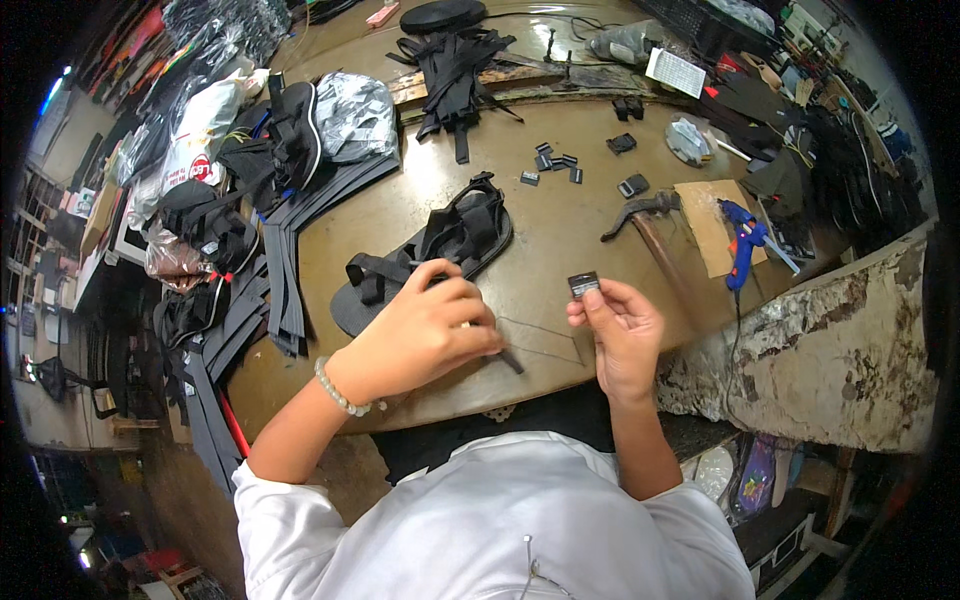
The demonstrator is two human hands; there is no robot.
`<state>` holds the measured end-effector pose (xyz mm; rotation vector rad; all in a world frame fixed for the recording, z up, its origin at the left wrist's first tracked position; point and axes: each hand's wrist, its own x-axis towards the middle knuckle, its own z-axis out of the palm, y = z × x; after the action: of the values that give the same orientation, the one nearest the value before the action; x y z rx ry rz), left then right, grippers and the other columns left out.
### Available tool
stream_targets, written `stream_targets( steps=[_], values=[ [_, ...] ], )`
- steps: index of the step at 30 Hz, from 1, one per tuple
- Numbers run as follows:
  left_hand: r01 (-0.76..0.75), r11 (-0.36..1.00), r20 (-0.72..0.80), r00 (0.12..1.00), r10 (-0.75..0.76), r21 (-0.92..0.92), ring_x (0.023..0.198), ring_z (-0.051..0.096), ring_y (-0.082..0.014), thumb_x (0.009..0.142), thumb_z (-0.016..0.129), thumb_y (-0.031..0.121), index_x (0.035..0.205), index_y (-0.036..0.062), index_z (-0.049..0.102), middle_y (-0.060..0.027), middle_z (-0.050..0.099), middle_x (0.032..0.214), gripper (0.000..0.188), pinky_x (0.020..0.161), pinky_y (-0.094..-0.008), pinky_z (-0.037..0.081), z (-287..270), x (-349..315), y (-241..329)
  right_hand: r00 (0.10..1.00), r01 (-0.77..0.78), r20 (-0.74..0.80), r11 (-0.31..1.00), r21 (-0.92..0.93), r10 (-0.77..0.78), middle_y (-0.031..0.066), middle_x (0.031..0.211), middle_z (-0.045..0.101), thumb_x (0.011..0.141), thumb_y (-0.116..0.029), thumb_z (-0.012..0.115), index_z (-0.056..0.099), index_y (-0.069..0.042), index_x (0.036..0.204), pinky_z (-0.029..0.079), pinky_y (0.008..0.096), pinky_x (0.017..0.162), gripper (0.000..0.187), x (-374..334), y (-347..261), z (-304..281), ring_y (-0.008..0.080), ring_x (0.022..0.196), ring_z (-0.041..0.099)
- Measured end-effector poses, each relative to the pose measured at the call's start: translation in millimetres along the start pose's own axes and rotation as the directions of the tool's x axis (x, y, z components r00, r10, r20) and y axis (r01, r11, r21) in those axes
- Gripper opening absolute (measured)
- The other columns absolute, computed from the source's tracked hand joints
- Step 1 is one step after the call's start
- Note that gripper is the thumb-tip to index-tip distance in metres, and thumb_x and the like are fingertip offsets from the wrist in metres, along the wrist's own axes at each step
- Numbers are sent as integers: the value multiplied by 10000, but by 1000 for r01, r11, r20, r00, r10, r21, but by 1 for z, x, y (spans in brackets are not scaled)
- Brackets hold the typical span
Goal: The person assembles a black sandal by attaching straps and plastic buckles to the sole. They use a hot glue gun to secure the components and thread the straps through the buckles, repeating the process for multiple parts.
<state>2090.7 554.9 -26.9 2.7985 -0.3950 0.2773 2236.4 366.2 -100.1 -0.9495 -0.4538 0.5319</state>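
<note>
Black strap (508, 358) lies at the near table (560, 240) edge under your left hand (425, 330), whose fingers curl closed on it, pinning it flat. Your right hand (622, 330) pinches a small buckle (583, 285) upright, slot facing you. Sandal (430, 255) sits just beyond; hammer (645, 215) and glue gun (743, 243) wait far right.

The left hand (425, 330) covers the near end of the black sandal (430, 250) and most of a thin tool. The small black buckle (583, 284) pinched in the right hand (622, 335) is too small to make out.
</note>
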Motion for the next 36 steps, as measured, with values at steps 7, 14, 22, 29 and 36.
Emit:
stream_targets(
  steps=[7, 14, 22, 29, 36],
  values=[
    [147, 938, -361, 895, -261, -314, 724, 585, -227, 813, 736, 109, 925, 22, 663, -86, 610, 827, 159, 643, -318, 476, -7, 32, -7, 999, -27, -26, 995, -95, 25, 150, 930, 685, 882, -1, 665, 622, 86, 1056, 575, 280, 719, 199, 16, -4, 18, 176, 787, 684],
    [192, 805, -337, 835, -435, -562, 687, 561, -103, 841, 730, 128, 967, 6, 686, -41, 624, 804, 181, 630, -238, 456, -7, 51, -10, 999, -38, 35, 998, -49, 40, 136, 920, 688, 882, -25, 677, 625, 87, 1054, 569, 264, 738, 211, 27, -11, 28, 160, 786, 680],
    [174, 590, -244, 792, -559, -789, 708, 521, -51, 867, 715, 156, 991, 10, 715, -12, 639, 814, 191, 632, -208, 435, 0, 57, -12, 997, -36, 65, 995, -98, 42, 124, 917, 690, 877, -29, 687, 633, 90, 1056, 565, 252, 728, 222, 34, -23, 33, 146, 772, 675],
    [190, 636, -268, 790, -551, -748, 728, 548, -58, 873, 712, 170, 1026, 15, 726, -29, 663, 852, 218, 653, -217, 459, -1, 54, -13, 997, -46, 59, 990, -136, 54, 121, 897, 700, 871, -11, 680, 652, 64, 1037, 567, 258, 699, 184, 32, -25, 42, 148, 746, 682],
    [170, 470, -159, 798, -582, -866, 828, 629, -89, 887, 699, 166, 1030, -19, 714, -67, 704, 922, 234, 753, -225, 504, -3, 53, -10, 996, -28, 81, 993, -113, 38, 121, 878, 697, 873, -10, 679, 650, 69, 1032, 567, 259, 696, 181, 31, -25, 45, 151, 745, 682]
  ],
)
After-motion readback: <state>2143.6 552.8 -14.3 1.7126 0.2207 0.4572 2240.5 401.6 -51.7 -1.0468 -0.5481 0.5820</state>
